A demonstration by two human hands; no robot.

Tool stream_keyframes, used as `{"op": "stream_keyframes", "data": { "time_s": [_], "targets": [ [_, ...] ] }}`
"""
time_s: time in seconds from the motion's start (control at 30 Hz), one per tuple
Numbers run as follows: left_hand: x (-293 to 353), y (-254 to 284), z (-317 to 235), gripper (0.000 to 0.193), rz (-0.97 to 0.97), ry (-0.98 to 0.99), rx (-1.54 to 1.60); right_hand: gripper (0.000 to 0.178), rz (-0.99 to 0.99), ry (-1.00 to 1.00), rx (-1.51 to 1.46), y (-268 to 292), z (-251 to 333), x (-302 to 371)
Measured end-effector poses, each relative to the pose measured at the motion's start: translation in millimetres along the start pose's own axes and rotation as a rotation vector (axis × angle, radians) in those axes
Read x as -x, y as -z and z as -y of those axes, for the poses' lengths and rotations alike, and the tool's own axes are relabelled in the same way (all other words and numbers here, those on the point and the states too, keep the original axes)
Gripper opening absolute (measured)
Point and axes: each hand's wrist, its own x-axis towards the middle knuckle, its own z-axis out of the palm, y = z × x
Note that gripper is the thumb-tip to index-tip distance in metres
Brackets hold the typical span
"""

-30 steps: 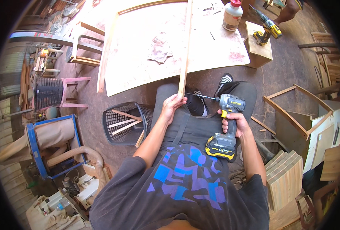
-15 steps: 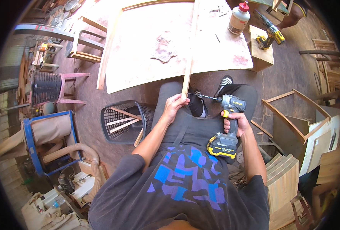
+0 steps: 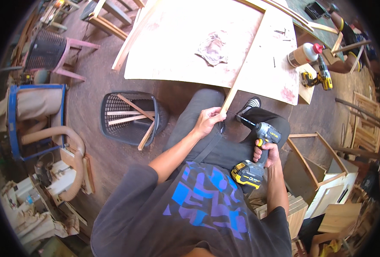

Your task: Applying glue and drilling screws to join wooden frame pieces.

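Observation:
My left hand [image 3: 208,121] is closed around the near end of a long pale wooden strip [image 3: 246,64], part of a frame that lies across the white table [image 3: 168,55]. In my right hand [image 3: 267,153] is a grey and yellow cordless drill [image 3: 268,132], its battery low by my shirt. The drill's long bit [image 3: 245,120] points left at the strip's end, close to my left fingers. Whether the tip touches the wood is too small to tell. A crumpled cloth [image 3: 212,48] and some dark screws [image 3: 274,62] lie on the table.
A white bottle with a red cap [image 3: 303,55] stands at the table's right edge, beside a second yellow drill [image 3: 321,78]. On the floor to my left is a dark basket [image 3: 128,138] with wood offcuts. Another wooden frame [image 3: 306,165] leans at right; another person [image 3: 348,64] is at far right.
My view has turned, so the table sits further right and the basket further left. Both hands keep their hold, and the drill now tilts more, its bit slanting up toward the strip.

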Motion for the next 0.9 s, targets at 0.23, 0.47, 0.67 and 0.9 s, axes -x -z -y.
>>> {"op": "stream_keyframes", "data": {
  "time_s": [0.23, 0.47, 0.67, 0.9],
  "targets": [
    [3, -4, -1, 0.048, -0.027, -0.018, -0.012, 0.038, -0.030, 0.001, 0.046, -6, 2, -8],
    [9, -15, 0, 0.055, -0.155, -0.068, 0.093, 0.042, -0.006, 0.022, 0.055, -10, 1, -8],
    [11, -19, 7, 0.048, -0.150, -0.157, 0.032, 0.044, -0.039, 0.060, 0.079, -10, -4, -5],
    [11, -20, 8, 0.045, -0.181, -0.175, 0.005, 0.049, -0.105, 0.026, 0.058, -21, -4, 14]
  ]
}}
